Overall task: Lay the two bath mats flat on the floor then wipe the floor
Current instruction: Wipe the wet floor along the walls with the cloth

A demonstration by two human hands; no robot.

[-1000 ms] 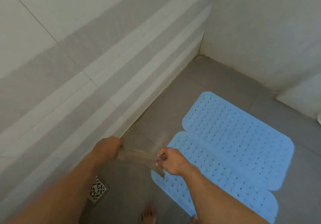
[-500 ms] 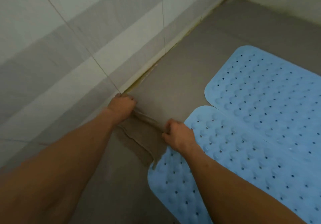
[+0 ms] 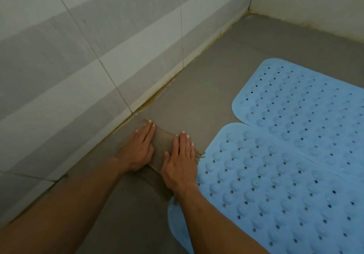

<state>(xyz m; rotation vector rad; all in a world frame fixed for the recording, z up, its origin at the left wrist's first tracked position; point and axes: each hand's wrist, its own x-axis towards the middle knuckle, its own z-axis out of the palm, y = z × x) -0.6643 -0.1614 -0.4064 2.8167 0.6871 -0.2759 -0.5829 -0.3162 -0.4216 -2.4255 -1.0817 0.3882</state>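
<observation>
Two light blue bath mats with holes lie flat side by side on the grey floor: the near mat [image 3: 275,194] and the far mat [image 3: 299,104]. A grey-brown frayed cloth [image 3: 162,142] is spread on the floor [image 3: 197,100] between the wall and the near mat, its right edge touching that mat. My left hand [image 3: 137,149] and my right hand [image 3: 180,159] press flat on the cloth, fingers extended, one at each side. Most of the cloth is hidden under my palms.
A tiled wall [image 3: 88,60] with grey and white stripes runs along the left, meeting the floor at a stained yellowish grout line [image 3: 157,94]. A second pale wall [image 3: 315,3] closes the far corner. Bare grey floor stretches ahead toward that corner.
The cloth, held stretched in the air between both fists, came down onto the floor. My hands let go of its edges and now lie flat on it. My head moved lower and closer.
</observation>
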